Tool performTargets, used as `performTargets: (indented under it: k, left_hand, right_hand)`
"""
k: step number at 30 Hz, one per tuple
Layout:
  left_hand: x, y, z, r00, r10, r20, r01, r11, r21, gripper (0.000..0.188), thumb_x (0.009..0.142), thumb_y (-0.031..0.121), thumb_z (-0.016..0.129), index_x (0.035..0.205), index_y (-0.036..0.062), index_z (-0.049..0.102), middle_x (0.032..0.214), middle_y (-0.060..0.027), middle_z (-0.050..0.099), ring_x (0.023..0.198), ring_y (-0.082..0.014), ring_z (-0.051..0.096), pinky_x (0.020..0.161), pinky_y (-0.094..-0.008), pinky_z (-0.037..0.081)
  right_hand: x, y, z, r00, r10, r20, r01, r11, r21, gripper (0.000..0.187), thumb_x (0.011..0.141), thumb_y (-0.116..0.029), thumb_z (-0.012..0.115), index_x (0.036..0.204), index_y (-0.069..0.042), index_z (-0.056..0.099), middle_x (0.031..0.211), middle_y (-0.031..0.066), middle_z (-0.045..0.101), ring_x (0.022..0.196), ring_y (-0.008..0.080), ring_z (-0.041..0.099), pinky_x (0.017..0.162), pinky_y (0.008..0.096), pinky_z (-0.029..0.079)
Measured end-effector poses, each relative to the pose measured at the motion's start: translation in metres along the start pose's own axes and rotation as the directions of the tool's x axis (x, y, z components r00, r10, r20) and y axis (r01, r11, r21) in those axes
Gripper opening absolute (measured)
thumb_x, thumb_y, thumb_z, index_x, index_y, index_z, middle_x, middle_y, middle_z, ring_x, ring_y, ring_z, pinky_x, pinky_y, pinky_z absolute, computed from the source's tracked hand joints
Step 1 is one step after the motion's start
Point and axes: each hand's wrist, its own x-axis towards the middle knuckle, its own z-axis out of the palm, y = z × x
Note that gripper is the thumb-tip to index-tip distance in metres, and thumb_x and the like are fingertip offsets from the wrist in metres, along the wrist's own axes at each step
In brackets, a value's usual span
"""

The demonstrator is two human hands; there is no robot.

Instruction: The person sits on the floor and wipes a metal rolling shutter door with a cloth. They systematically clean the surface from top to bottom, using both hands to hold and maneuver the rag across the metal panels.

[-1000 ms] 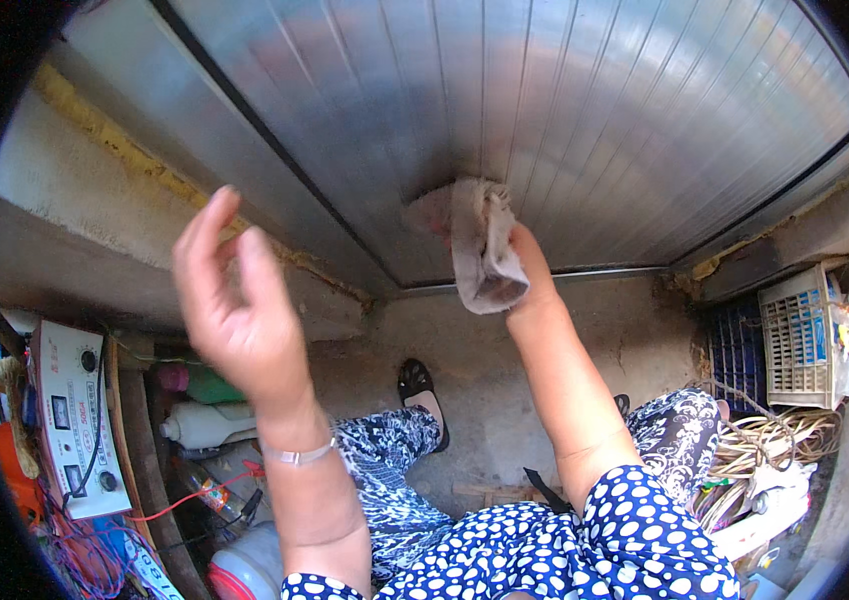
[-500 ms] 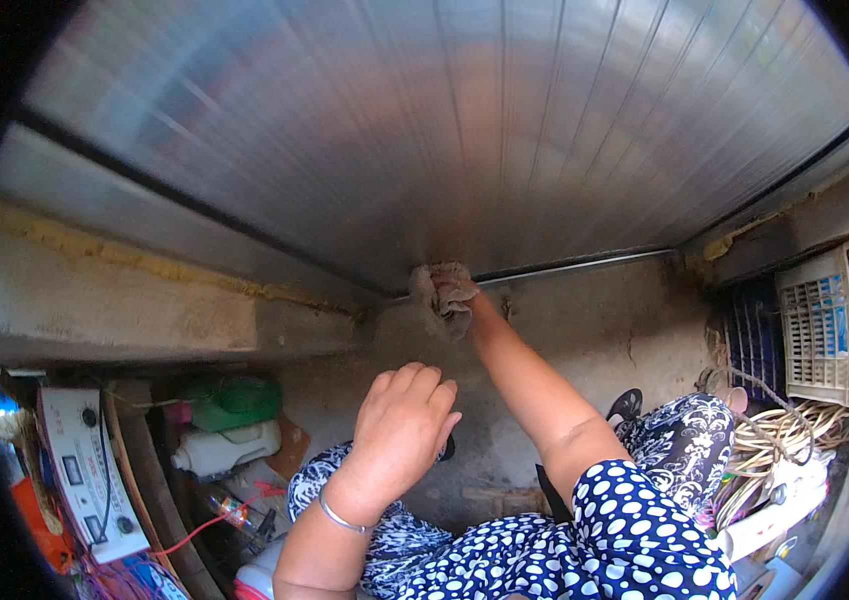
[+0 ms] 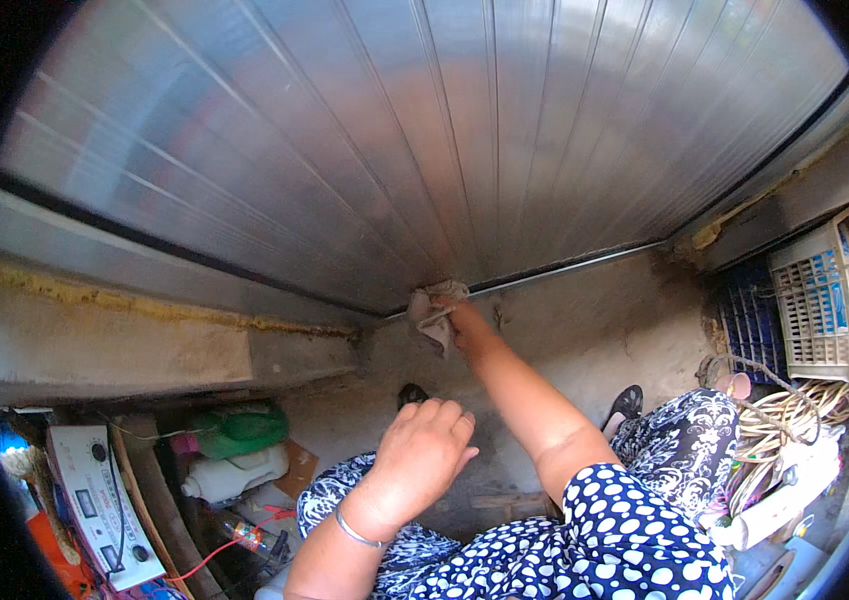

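I have the rag (image 3: 437,312) bunched in my right hand (image 3: 463,322), fingers closed around it, and I press it against the bottom edge of the ribbed metal shutter (image 3: 425,150), right where the panel meets its lower rail (image 3: 585,264) just above the concrete floor (image 3: 585,330). My arm is stretched out well ahead of me to reach it. My left hand (image 3: 423,450) hangs free in front of my knees, holding nothing, fingers loosely curled in, a thin bracelet (image 3: 357,527) at the wrist.

By my reckoning the step in hand is wiping the lowest strip of the shutter, at the seam along the rail. The next move, I judge, calls for keeping the cloth flat and firm against the ribs while sliding along that edge, without snagging it on the rail.

Off to my left stand a green jug (image 3: 242,430) and a white bottle (image 3: 235,472); to my right, a white plastic crate (image 3: 817,300) and coiled cord (image 3: 795,420).
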Motion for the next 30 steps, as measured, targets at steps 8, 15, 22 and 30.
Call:
performTargets:
  k: [8,15,22,30]
  left_hand:
    - [0.001,-0.010,0.005,0.998,0.017,-0.067,-0.009,0.994,0.107,0.029,0.077,0.023,0.069,0.100,0.0056,0.063,0.092,-0.0096,0.059,0.092,-0.0282,0.057,0.080,-0.0392,0.046]
    - [-0.005,-0.013,0.010,0.991,-0.043,-0.126,0.063,0.985,0.162,0.031,0.077,0.022,0.070,0.103,0.0060,0.064,0.095,-0.0090,0.060,0.092,-0.0274,0.057,0.081,-0.0383,0.045]
    - [0.001,0.000,0.007,0.990,0.064,-0.127,-0.048,0.991,0.125,0.024,0.076,0.024,0.071,0.090,0.0062,0.063,0.087,-0.0064,0.057,0.087,-0.0227,0.056,0.077,-0.0337,0.043]
    - [0.006,-0.003,-0.003,1.000,-0.007,0.004,0.007,1.000,-0.003,0.039,0.077,0.021,0.071,0.110,0.0034,0.061,0.103,-0.0106,0.060,0.098,-0.0264,0.056,0.084,-0.0367,0.044]
  right_hand:
    - [-0.148,-0.131,0.095,0.918,-0.388,0.075,0.395,0.888,-0.236,0.029,0.080,-0.019,0.070,0.103,-0.001,0.066,0.090,0.0097,0.069,0.079,0.0196,0.066,0.069,0.0331,0.052]
    - [-0.177,-0.172,0.139,0.885,-0.420,0.199,0.432,0.902,-0.016,0.024,0.081,-0.017,0.070,0.096,0.003,0.067,0.095,0.0144,0.068,0.081,0.0209,0.066,0.073,0.0316,0.052]
    - [-0.093,-0.106,0.055,0.977,-0.211,0.031,0.214,0.966,-0.147,0.024,0.086,-0.012,0.063,0.101,0.006,0.066,0.098,0.0162,0.069,0.088,0.0260,0.068,0.075,0.0352,0.056]
    - [-0.008,-0.043,-0.029,0.979,0.110,-0.174,-0.139,0.977,-0.162,0.031,0.081,-0.018,0.069,0.105,0.002,0.064,0.096,0.0153,0.067,0.083,0.0283,0.067,0.069,0.0388,0.056]
